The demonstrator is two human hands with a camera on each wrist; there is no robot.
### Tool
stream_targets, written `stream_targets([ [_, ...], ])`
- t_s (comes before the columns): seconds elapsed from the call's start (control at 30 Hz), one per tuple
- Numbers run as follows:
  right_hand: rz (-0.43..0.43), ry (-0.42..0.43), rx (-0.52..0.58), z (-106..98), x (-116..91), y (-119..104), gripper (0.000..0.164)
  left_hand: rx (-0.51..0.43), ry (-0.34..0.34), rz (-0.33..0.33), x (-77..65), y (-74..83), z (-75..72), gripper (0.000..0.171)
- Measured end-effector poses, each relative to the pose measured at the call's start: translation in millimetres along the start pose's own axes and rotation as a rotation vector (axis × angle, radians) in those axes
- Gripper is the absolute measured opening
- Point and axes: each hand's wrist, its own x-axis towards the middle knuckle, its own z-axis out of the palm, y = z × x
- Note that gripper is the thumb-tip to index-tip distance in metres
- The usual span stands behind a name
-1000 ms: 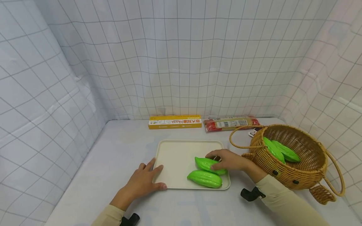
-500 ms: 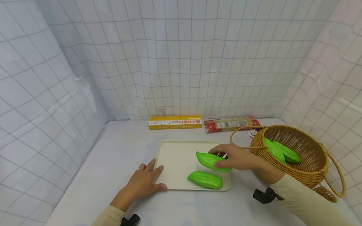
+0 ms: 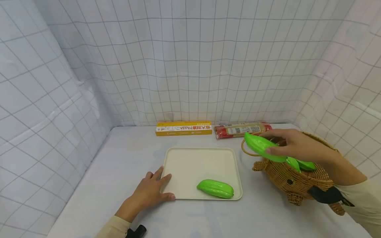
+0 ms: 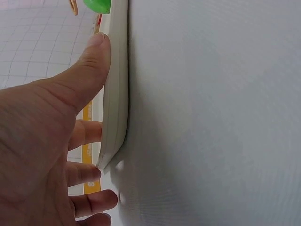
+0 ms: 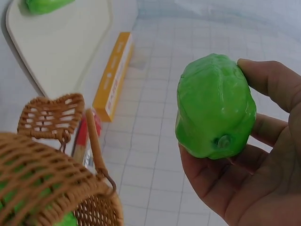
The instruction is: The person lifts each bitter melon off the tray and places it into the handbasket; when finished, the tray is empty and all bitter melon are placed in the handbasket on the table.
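Observation:
My right hand [image 3: 300, 147] holds a glossy green bitter melon [image 3: 260, 145] in the air over the near left rim of a wicker basket [image 3: 303, 186]. In the right wrist view, thumb and fingers close around the melon [image 5: 216, 108], whose stem end faces the camera. More bitter melons [image 3: 306, 165] lie inside the basket, partly hidden. On the cream tray [image 3: 190, 165] a single bitter melon [image 3: 215, 189] lies at the front right. My left hand [image 3: 151, 190] rests at the tray's front left corner, fingers spread; the left wrist view shows its thumb [image 4: 91, 61] along the rim.
Behind the tray stands a yellow pasta box [image 3: 183, 128], with a red-ended noodle packet [image 3: 242, 129] to its right. The basket's loop handle [image 3: 247, 150] reaches out toward the tray. Grid-patterned white curtains [image 3: 190, 66] enclose the table at the back and sides.
My right hand has lifted one bitter melon off the tray and carried it right and up to the basket. The left hand has stayed at the tray's corner.

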Motion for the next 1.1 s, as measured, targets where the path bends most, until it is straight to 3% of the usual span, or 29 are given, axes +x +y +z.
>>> stream_targets([
  [0.33, 0.072, 0.131, -0.168, -52, -15, 30, 0.046, 0.003, -0.019, -0.026, 0.3, -1.6, -1.5, 0.088],
  [0.47, 0.127, 0.125, -0.214, -67, -17, 52, 0.050, -0.007, -0.017, -0.023, 0.3, -1.6, -1.9, 0.088],
  [0.67, 0.196, 0.021, -0.226, -89, -23, 91, 0.053, -0.008, -0.024, -0.019, 0.1, -0.3, -2.6, 0.089],
  [0.8, 0.262, -0.085, -0.161, -98, -24, 112, 0.057, -0.009, -0.023, -0.021, -0.4, 0.4, -2.7, 0.088],
  [0.97, 0.332, -0.324, 0.026, -91, -17, 128, 0.062, -0.002, -0.029, -0.016, -2.0, 0.8, -2.0, 0.088],
  [1.1, 0.313, -0.409, 0.098, -80, -9, 135, 0.059, -0.004, -0.021, -0.014, -2.6, 0.8, -4.0, 0.088],
])
